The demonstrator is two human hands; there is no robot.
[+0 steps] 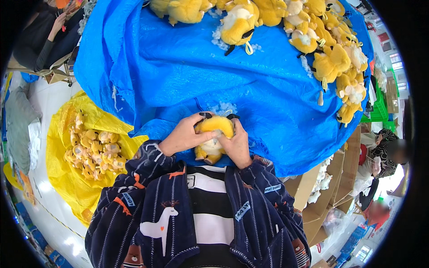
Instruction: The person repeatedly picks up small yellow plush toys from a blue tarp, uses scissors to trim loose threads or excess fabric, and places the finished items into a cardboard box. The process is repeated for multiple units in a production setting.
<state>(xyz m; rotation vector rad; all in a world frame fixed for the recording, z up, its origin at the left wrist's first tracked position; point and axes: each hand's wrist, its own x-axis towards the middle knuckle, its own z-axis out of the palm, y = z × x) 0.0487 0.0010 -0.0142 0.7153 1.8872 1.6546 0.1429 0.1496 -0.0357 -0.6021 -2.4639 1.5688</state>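
Single head-worn fisheye, mounted at the person's head and aimed steeply down the torso, so the striped shirt (210, 201) fills the lower middle, very close. It faces forward over the blue tarp (187, 67); edges curve hard toward a black circular rim. No second view here, so no overlap; far toy pile (321, 40) sits at the top edge.

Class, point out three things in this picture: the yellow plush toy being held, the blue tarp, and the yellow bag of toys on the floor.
Plush toy (215, 126), head view, on its yellow back.
Blue tarp (187, 67), head view, on a bare middle stretch.
Yellow bag (67, 178), head view, on its lower wall.
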